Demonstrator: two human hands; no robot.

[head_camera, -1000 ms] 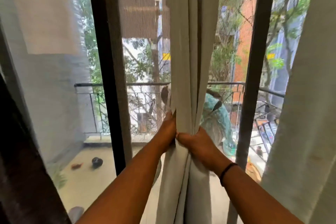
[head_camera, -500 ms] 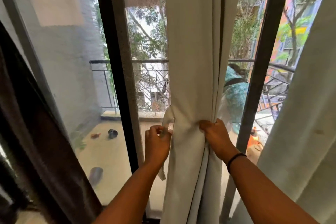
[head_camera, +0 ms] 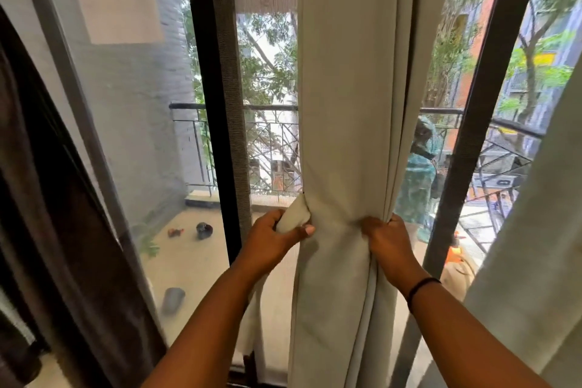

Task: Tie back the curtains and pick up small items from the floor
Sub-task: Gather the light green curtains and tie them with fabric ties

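Note:
A pale beige curtain (head_camera: 349, 104) hangs gathered in the middle of the head view, in front of a glass door. My left hand (head_camera: 271, 241) grips a beige fabric tie-back strip (head_camera: 294, 214) at the curtain's left edge. My right hand (head_camera: 389, 238) pinches the curtain's folds on its right side at the same height, a black band on its wrist. A second pale curtain (head_camera: 541, 246) hangs at the far right. Small items lie on the balcony floor outside: a dark pot (head_camera: 204, 230), a small orange object (head_camera: 175, 232) and a grey cup (head_camera: 172, 299).
A dark brown curtain (head_camera: 41, 198) hangs at the left. Black door frames (head_camera: 208, 104) stand on either side of the beige curtain. Beyond the glass, a balcony railing (head_camera: 271, 109) and a figure in teal clothing (head_camera: 419, 179).
My hands moved apart from the curtain's centre to its two sides. The left hand took hold of the tie-back strip. The view shifted downward and closer.

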